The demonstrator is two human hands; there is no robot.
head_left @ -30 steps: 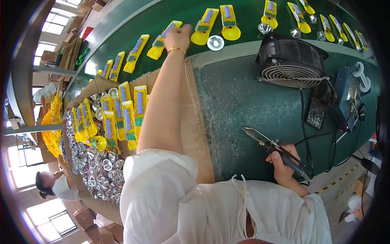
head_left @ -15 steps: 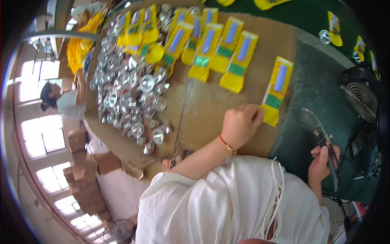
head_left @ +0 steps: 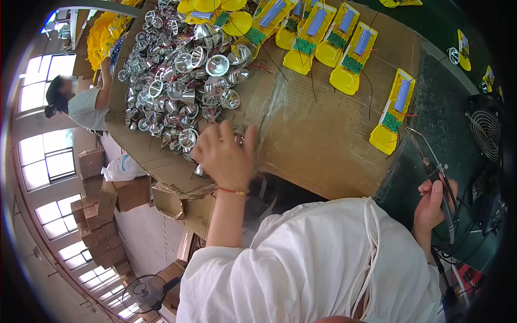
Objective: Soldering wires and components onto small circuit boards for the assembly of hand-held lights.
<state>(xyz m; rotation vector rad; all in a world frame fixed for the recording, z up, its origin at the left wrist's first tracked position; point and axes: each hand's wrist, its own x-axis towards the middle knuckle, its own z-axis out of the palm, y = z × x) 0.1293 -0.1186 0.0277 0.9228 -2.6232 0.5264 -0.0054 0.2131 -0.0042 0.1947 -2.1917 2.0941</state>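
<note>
While the left hand (head_left: 225, 156) curled among loose silver reflector cups (head_left: 183, 81) at the cardboard's (head_left: 318, 140) near edge, grip hidden, cups could spill; the right hand (head_left: 433, 207) clasped a soldering iron (head_left: 431, 161) near yellow housings (head_left: 393, 116), risking scorching.

reflector cups (head_left: 177, 81) heaped on cardboard sheet (head_left: 323, 145), torch halves (head_left: 344, 54) right

Bright window daylight, strong fisheye bending
</note>
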